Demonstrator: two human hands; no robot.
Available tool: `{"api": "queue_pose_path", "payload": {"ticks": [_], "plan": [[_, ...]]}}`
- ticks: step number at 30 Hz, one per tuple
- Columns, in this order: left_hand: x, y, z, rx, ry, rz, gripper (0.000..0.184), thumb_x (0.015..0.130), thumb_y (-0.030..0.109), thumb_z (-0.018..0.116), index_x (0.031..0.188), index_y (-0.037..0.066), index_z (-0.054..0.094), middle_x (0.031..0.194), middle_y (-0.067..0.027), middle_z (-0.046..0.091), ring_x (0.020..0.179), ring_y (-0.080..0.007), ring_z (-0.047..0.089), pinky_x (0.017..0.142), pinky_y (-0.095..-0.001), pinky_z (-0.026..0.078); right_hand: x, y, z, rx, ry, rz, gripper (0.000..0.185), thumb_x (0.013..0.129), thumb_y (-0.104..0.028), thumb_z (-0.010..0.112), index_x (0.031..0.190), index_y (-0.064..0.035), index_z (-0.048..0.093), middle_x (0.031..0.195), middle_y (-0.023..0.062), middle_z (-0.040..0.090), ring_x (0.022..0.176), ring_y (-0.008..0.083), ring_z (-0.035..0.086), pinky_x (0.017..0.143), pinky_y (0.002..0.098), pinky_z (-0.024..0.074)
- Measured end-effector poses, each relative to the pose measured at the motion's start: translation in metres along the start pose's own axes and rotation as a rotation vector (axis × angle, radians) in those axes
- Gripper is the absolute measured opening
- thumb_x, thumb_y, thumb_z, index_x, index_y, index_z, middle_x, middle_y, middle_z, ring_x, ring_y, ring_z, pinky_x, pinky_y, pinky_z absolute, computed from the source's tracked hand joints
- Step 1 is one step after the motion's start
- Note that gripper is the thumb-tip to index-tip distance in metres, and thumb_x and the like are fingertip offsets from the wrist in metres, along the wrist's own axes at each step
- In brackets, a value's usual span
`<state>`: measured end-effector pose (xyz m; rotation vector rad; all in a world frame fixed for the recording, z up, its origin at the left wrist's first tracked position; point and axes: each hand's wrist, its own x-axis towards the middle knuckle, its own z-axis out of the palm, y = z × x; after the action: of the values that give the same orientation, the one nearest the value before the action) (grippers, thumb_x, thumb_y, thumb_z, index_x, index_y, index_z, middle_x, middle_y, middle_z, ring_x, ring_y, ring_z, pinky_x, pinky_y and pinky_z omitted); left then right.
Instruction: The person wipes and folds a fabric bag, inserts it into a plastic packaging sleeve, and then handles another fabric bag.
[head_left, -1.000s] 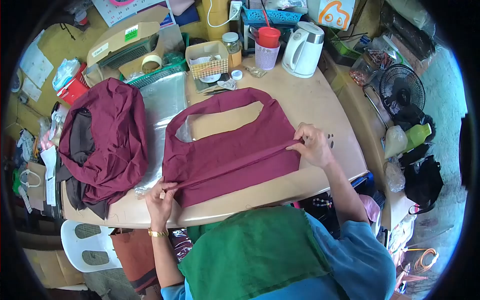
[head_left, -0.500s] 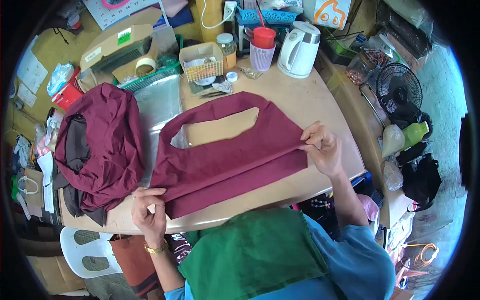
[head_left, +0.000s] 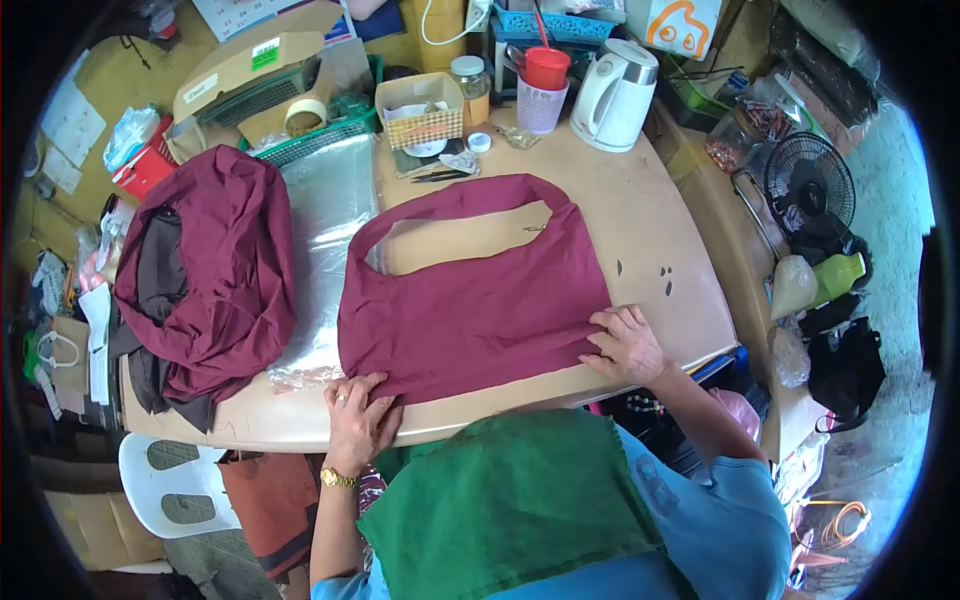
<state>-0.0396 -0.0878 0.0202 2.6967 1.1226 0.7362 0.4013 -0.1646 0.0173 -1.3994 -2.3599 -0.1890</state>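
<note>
A maroon cloth shoulder bag [head_left: 480, 310] lies flat on the table, its wide strap looped toward the far side. My left hand [head_left: 360, 415] rests on its lower left corner, thumb and fingers apart on the cloth. At the lower right corner, my right hand [head_left: 628, 348] presses on the fabric with its fingers spread, and small creases run from it. Left of the bag is a heap of maroon and dark cloth [head_left: 225, 270]. Clear plastic sheets or bags [head_left: 335, 215] lie between the heap and the bag.
Along the back stand a woven basket [head_left: 425, 125], a jar [head_left: 470, 90], a lilac cup [head_left: 541, 108] and a white kettle [head_left: 612, 98]. An open cardboard box [head_left: 250, 65] is at back left. To the right is a black fan [head_left: 808, 185]; a white chair [head_left: 180, 485] stands below.
The bag's lower part, folded up before, now lies flat, and the bag sits slightly further right. My hands have gone from pinching the cloth to resting on its lower corners.
</note>
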Motion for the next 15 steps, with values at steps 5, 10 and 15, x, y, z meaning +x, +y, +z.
{"api": "queue_pose_path", "payload": {"ticks": [5, 10, 15], "plan": [[0.016, -0.019, 0.003, 0.083, 0.176, 0.071, 0.022, 0.069, 0.005, 0.076, 0.089, 0.005, 0.067, 0.110, -0.0126, 0.065, 0.102, -0.0322, 0.061, 0.096, -0.0497, 0.041, 0.025, 0.006, -0.005, -0.032, 0.042, -0.035, 0.032, 0.073, -0.025, 0.079, 0.096, -0.0059, 0.069, 0.110, 0.0112, 0.060, 0.104, 0.0289, 0.058, 0.089, 0.0436, 0.0444], [0.093, -0.008, -0.054, 0.149, 0.613, 0.065, 0.011, 0.078, 0.002, 0.069, 0.088, 0.004, 0.064, 0.100, -0.0155, 0.065, 0.096, -0.0330, 0.062, 0.086, -0.0427, 0.049, 0.099, 0.032, -0.056, -0.157, 0.445, 0.034, 0.021, 0.070, -0.004, 0.073, 0.088, -0.0049, 0.062, 0.100, 0.0116, 0.063, 0.092, 0.0300, 0.062, 0.081, 0.0410, 0.0481], [0.106, 0.026, -0.169, -0.057, 1.087, 0.227, 0.017, 0.093, 0.010, 0.060, 0.081, -0.002, 0.061, 0.093, -0.0177, 0.067, 0.082, -0.0271, 0.062, 0.073, -0.0334, 0.051, 0.138, -0.013, -0.180, -0.073, 1.165, 0.062, 0.020, 0.097, -0.005, 0.050, 0.081, 0.0043, 0.058, 0.083, 0.0127, 0.063, 0.072, 0.0187, 0.058, 0.066, 0.0285, 0.0465]]}}
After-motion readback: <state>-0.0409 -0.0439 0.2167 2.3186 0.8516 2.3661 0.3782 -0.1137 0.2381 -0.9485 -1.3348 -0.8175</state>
